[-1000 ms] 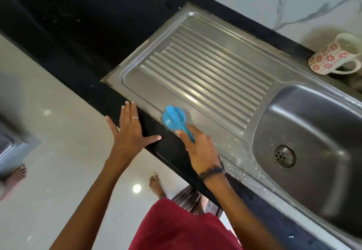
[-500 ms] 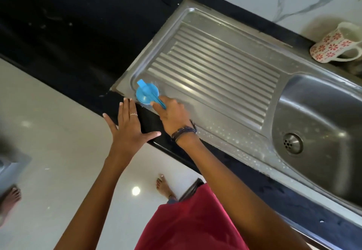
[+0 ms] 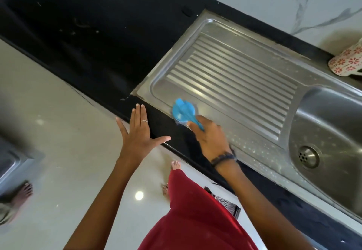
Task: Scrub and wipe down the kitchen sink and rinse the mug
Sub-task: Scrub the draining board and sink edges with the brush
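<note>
Blue plastic is showing under the right hand (image 3: 212, 138), which is closing around the handle of a round scrub brush (image 3: 183, 111) and pressing its head onto the near edge of the sink (image 3: 225, 77) drainboard, just ahead of the knuckles. The brush is looking light and stiff, and its handle is probably getting slippery, since droplets are beading on the steel just right of the wrist; gripping well down the handle, as now, seems soundest. The left hand (image 3: 140, 132) is lying flat with fingers spread wide, holding nothing, braced on the black counter (image 3: 88, 44) just left of the brush. The mug (image 3: 347, 61), flower-patterned and likely fragile, is sitting well away to the right hand's far right, at the frame edge behind the basin, partly cut off. Nothing is standing between the brush and the ribbed steel ahead; the drain (image 3: 307, 156) is lying off to the right.
</note>
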`<state>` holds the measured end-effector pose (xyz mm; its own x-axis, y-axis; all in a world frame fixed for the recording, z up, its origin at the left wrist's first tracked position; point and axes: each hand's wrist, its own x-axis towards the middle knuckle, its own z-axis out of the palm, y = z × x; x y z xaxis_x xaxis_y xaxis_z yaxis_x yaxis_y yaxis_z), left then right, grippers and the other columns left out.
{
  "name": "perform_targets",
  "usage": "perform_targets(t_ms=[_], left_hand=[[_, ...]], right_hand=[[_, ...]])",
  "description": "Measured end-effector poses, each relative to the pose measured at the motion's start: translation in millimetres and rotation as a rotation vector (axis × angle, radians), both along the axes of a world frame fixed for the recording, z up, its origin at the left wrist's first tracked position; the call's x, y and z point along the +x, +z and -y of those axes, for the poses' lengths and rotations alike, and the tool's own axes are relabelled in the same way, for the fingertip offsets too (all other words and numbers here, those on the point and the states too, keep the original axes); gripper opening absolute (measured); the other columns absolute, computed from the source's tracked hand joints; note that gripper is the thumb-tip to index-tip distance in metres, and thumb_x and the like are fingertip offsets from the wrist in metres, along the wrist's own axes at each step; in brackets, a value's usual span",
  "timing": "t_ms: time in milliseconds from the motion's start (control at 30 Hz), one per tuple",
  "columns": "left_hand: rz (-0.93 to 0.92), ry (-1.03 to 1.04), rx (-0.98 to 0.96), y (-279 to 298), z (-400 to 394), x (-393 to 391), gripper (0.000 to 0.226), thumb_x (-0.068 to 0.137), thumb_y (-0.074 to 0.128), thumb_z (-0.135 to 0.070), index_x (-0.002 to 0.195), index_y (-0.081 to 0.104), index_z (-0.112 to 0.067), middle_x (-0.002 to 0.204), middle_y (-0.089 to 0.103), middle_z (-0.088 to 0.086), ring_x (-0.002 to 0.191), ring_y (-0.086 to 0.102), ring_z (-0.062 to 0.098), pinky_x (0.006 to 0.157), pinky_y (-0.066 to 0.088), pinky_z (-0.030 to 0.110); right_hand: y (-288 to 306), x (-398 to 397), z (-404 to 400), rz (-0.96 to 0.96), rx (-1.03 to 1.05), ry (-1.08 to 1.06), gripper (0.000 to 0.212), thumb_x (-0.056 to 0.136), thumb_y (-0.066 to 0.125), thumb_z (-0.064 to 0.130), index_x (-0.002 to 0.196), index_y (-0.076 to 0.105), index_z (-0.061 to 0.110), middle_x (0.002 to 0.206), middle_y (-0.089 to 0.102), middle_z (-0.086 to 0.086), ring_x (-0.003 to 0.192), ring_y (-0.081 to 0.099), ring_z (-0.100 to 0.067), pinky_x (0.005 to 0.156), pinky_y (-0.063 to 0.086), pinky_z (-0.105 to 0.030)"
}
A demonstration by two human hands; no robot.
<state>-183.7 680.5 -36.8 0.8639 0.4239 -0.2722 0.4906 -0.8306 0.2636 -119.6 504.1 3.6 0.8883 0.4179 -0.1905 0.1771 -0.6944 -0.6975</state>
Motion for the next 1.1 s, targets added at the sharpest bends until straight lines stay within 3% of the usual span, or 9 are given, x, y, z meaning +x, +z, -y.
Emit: perform_targets(t_ms=[133,200,267,367,500,633,800,933,1100], left_hand=[[0.005,-0.020,0.041,0.4,-11.6,2.0,0.119,0.068,0.053,-0.072,0.147,-0.011,-0.009,0.157,-0.008,0.007,0.144,-0.009,0.021,0.107,-0.014,0.056],[-0.009,-0.031,0.045,1.8,-21.7,6.9,0.120,0.069,0.054,-0.072,0.147,-0.011,-0.009,0.157,-0.009,0.007,0.144,-0.009,0.021,0.107,-0.014,0.056],[0.007,-0.031,0.037,2.9,-34.0,12.3,0.118,0.070,0.056,-0.070,0.147,-0.009,-0.008,0.157,-0.007,0.007,0.145,-0.008,0.020,0.107,-0.015,0.056],[-0.013,-0.048,0.080,4.7,-55.3,25.7,0.117,0.071,0.053,-0.071,0.147,-0.010,-0.008,0.157,-0.009,0.006,0.144,-0.009,0.020,0.107,-0.016,0.055],[-0.075,-0.061,0.044,9.7,-78.6,46.4,0.120,0.069,0.058,-0.068,0.147,-0.012,-0.010,0.156,-0.013,0.005,0.144,-0.013,0.018,0.106,-0.019,0.055],[-0.129,-0.092,0.035,14.2,-95.4,59.7,0.123,0.067,0.063,-0.066,0.147,-0.014,-0.011,0.156,-0.015,0.003,0.143,-0.015,0.017,0.105,-0.020,0.054],[-0.163,-0.087,0.040,15.1,-113.4,73.1,0.124,0.067,0.061,-0.069,0.146,-0.015,-0.012,0.156,-0.016,0.004,0.143,-0.015,0.018,0.106,-0.020,0.054],[-0.140,-0.138,-0.019,16.7,-122.8,79.2,0.123,0.067,0.062,-0.067,0.147,-0.014,-0.013,0.156,-0.017,0.002,0.143,-0.017,0.015,0.104,-0.024,0.051],[-0.147,-0.273,-0.053,19.0,-133.8,98.0,0.126,0.065,0.065,-0.066,0.146,-0.016,-0.012,0.155,-0.018,0.001,0.142,-0.019,0.013,0.102,-0.027,0.049]], right_hand=[[-2.2,27.8,-83.7,0.014,0.055,0.083,0.034,0.097,0.042,0.035,0.119,0.055,0.012,0.082,0.056,-0.002,0.061,0.050,-0.007,0.055,0.044,-0.020],[-1.0,36.4,-107.3,0.011,0.047,0.128,0.035,0.097,0.043,0.036,0.122,0.054,0.014,0.086,0.059,-0.004,0.069,0.057,-0.012,0.062,0.050,-0.025],[-4.1,37.0,-105.5,-0.046,0.064,0.135,0.035,0.097,0.043,0.037,0.122,0.053,0.015,0.094,0.062,-0.005,0.077,0.060,-0.012,0.066,0.054,-0.026],[-5.6,24.6,-71.6,-0.102,0.094,0.109,0.034,0.096,0.043,0.041,0.116,0.056,0.017,0.079,0.059,0.001,0.061,0.054,-0.007,0.053,0.048,-0.021],[1.5,17.7,-55.2,-0.093,0.003,0.090,0.032,0.094,0.043,0.044,0.113,0.057,0.022,0.077,0.061,0.000,0.064,0.058,-0.015,0.057,0.052,-0.032],[2.2,39.2,-100.2,-0.079,0.019,0.103,0.033,0.097,0.041,0.040,0.113,0.056,0.016,0.072,0.054,0.001,0.056,0.049,-0.009,0.050,0.040,-0.022],[0.2,79.4,-135.9,-0.058,0.049,0.044,0.033,0.097,0.041,0.038,0.115,0.057,0.015,0.073,0.054,-0.003,0.067,0.056,-0.018,0.060,0.048,-0.034],[3.1,48.0,-114.0,-0.140,0.047,0.007,0.034,0.096,0.041,0.044,0.115,0.056,0.021,0.083,0.063,-0.005,0.067,0.057,-0.017,0.064,0.052,-0.039],[12.1,34.5,-121.4,-0.169,-0.038,-0.086,0.035,0.096,0.040,0.045,0.119,0.055,0.024,0.085,0.064,-0.003,0.076,0.061,-0.023,0.068,0.047,-0.036]])
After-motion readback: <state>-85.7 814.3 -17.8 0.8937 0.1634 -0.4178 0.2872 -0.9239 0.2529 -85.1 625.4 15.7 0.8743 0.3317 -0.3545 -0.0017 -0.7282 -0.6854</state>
